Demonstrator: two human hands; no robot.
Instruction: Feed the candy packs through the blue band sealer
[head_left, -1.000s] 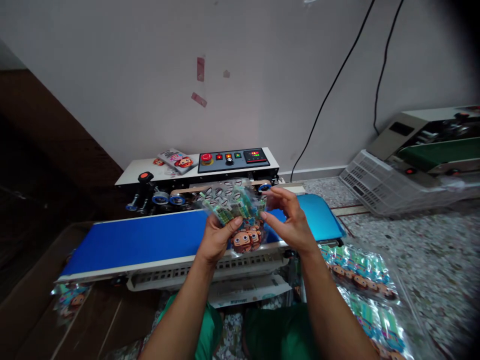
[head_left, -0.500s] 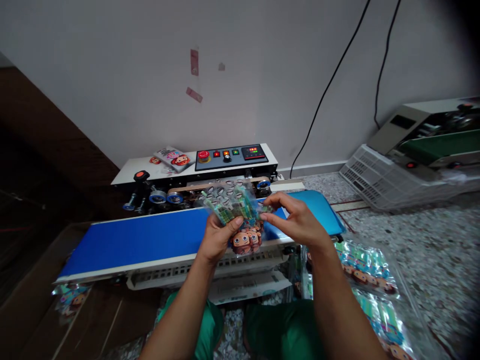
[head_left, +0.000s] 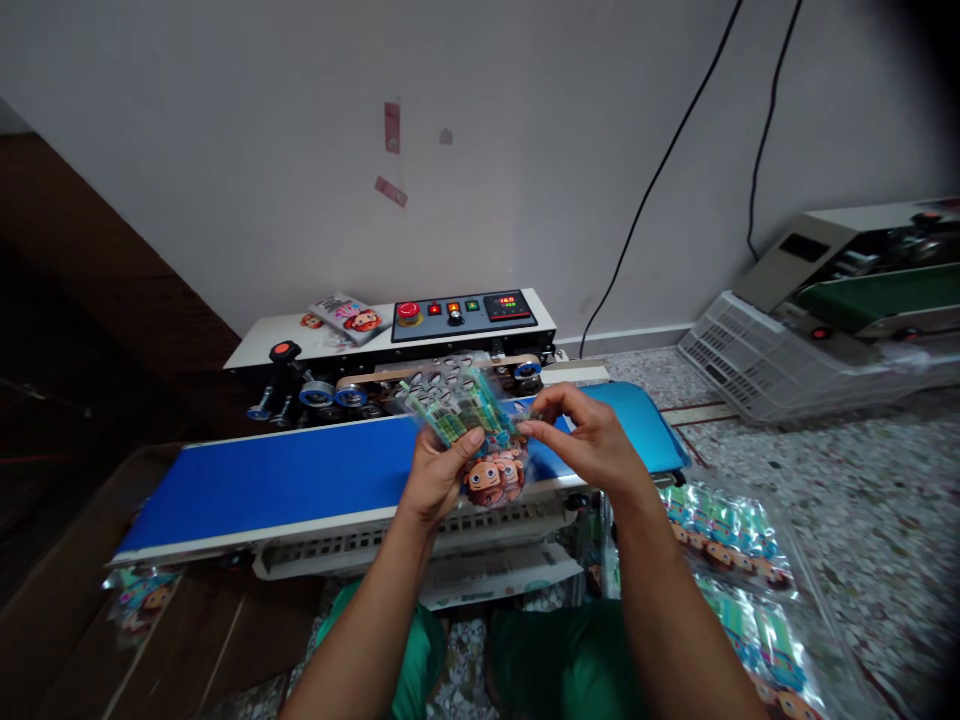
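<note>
My left hand (head_left: 439,475) is closed round a bunch of clear plastic packets (head_left: 480,405), thumb across the front. Inside the packets are green and blue strips, with brown-haired cartoon heads at the lower end. At the right edge of the bunch my right hand (head_left: 585,435) pinches the edge of a packet between thumb and forefinger. Which packet that edge belongs to is hard to make out. The bunch is held tilted above the blue conveyor belt (head_left: 300,480), in front of the sealing machine's rollers.
Behind the belt, the sealing machine's control panel (head_left: 463,314) has a red stop button and lit digits. Cartoon packs (head_left: 349,318) lie on its top. Bagged packets (head_left: 731,535) fill a clear container at lower right. A cardboard box (head_left: 187,640) stands lower left. A second machine (head_left: 870,260) rests over a white crate (head_left: 739,355).
The bunch has shifted and tilted very slightly in my left hand. My right finger and thumb have drawn closer together at its edge. The surroundings look the same.
</note>
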